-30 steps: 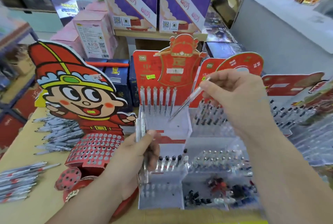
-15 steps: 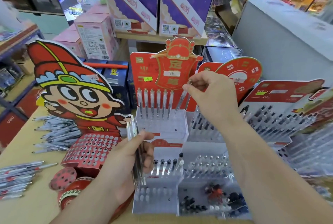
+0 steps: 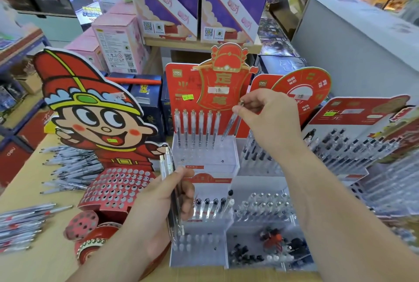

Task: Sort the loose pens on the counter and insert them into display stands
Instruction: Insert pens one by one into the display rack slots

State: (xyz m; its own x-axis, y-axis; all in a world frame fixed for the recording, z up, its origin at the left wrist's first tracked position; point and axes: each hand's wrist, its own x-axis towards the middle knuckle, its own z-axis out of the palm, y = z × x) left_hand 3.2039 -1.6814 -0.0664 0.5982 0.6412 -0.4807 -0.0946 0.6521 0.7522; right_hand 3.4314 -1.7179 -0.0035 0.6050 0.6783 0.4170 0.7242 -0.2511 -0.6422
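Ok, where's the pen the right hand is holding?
Head view, centre: the right hand pinches the pen, tilted, tip at the back row of the clear stand, just right of six upright pens.

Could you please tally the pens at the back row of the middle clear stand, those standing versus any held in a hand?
Standing pens: 6
Tilted pen pinched by right hand: 1
Total: 7
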